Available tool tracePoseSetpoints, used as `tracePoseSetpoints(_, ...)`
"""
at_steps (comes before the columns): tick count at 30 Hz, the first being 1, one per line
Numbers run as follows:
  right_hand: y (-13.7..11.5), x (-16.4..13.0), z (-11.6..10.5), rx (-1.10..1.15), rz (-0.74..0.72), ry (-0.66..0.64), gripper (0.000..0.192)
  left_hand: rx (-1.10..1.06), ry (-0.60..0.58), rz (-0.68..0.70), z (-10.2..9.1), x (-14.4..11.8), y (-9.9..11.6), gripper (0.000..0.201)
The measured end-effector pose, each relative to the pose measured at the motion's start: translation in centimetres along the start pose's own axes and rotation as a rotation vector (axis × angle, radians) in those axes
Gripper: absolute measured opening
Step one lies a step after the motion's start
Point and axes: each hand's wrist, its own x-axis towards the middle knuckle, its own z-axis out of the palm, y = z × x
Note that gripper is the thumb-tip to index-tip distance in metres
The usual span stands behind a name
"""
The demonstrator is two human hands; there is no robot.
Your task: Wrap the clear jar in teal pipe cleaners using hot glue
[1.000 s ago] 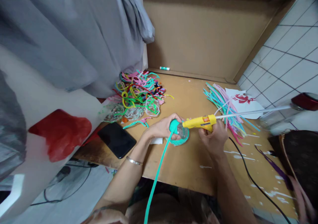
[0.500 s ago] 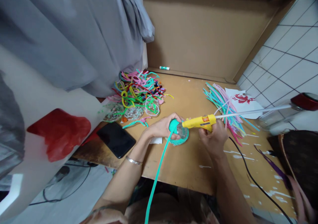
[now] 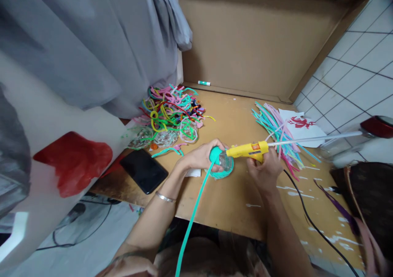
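My left hand [image 3: 200, 156] grips a small clear ball [image 3: 223, 165] partly wrapped in teal pipe cleaner, resting on the wooden table [image 3: 233, 199]. A long teal pipe cleaner strand [image 3: 192, 221] trails from the ball down toward my lap. My right hand [image 3: 264, 168] holds a yellow glue gun [image 3: 248, 150] by its handle, with its nozzle touching the top of the ball. A clear glue stick [image 3: 307, 139] sticks out of the gun's back to the right.
A tangle of coloured pipe cleaners [image 3: 172, 111] and clear balls [image 3: 166, 138] lies at the left, straight pipe cleaners [image 3: 278, 131] at the right. A black phone [image 3: 143, 170] lies near the table's left edge. The gun's black cord [image 3: 310, 224] runs right. Cardboard [image 3: 245, 43] stands behind.
Almost nothing differs; both hands, the ball and the glue gun stay in place, with only a slight shift of the view.
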Motion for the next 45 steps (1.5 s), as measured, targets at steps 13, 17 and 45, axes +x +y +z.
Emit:
tracePoseSetpoints(13,0.2,0.5,0.5,0.183,0.335,-0.102,0.039,-0.065,0.004,-0.012,0.0,0.1,-0.2,0.058)
tracePoseSetpoints(17,1.8,0.1,1.4,0.167,0.619,-0.149,0.050,-0.102,0.020,-0.002,0.0,0.1,-0.5,0.059)
tracePoseSetpoints(45,-0.2,-1.7,1.6,0.325,0.429,-0.028,0.037,-0.431,0.123,0.010,1.2,0.3,-2.0,0.066)
